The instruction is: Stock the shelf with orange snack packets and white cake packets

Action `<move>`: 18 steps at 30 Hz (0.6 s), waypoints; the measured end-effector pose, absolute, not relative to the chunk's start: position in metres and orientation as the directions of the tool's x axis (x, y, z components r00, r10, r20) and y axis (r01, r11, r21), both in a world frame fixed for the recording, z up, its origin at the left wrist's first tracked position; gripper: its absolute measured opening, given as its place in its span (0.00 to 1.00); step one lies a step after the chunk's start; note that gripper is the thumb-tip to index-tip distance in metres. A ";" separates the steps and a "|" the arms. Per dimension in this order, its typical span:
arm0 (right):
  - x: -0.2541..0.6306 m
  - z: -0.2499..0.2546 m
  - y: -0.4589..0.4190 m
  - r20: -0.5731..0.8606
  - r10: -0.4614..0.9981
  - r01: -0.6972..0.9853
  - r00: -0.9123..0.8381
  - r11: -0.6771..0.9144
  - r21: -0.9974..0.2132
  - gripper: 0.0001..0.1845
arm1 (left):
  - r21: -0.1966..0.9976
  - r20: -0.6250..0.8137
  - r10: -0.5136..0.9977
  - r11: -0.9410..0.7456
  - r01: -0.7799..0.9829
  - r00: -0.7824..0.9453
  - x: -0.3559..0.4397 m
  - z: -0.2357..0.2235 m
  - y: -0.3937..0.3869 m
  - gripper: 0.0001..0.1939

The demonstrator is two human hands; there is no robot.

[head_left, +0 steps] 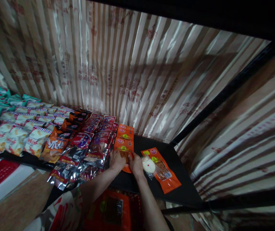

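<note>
My left hand (116,160) and my right hand (136,164) rest side by side on an orange snack packet (123,148) at the front of a column of orange packets on a black shelf (185,189). Both hands press on the packet's near end with fingers curled. Just right of my right hand lies a small clear packet with a white round piece (149,165). It sits on another orange packet (163,173) lying askew. Whether my right hand touches the white packet I cannot tell.
Silver and red foil packets (96,147) lie in rows left of the orange column, then orange, white and teal snack bags (14,134) further left. A striped shiny curtain (132,73) hangs behind. More orange packets (110,211) lie below my forearms.
</note>
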State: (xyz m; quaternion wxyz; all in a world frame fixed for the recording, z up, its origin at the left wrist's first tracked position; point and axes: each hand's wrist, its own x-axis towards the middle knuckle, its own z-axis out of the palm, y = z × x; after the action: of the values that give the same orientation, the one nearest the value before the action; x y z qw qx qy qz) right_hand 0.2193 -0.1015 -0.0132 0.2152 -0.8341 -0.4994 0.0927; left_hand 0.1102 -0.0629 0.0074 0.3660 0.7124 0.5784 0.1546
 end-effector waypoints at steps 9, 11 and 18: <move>0.226 -0.007 -0.085 0.022 0.872 0.806 0.489 -0.441 -0.395 0.18 | 0.695 -0.196 0.943 -0.061 0.717 0.270 0.118 0.015 -0.049 0.20; 0.228 -0.007 -0.082 0.016 0.871 0.807 0.490 -0.447 -0.385 0.18 | 0.698 -0.189 0.944 -0.065 0.713 0.271 0.120 0.017 -0.048 0.20; 0.235 -0.009 -0.072 0.008 0.863 0.801 0.505 -0.465 -0.378 0.19 | 0.682 -0.171 0.946 -0.089 0.726 0.276 0.127 0.019 -0.041 0.20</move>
State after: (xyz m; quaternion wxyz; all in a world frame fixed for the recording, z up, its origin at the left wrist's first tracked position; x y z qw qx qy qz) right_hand 0.2351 -0.0719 -0.0090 0.1688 -0.8509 -0.4888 0.0925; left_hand 0.1265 -0.0410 0.0193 0.3452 0.7205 0.5801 0.1591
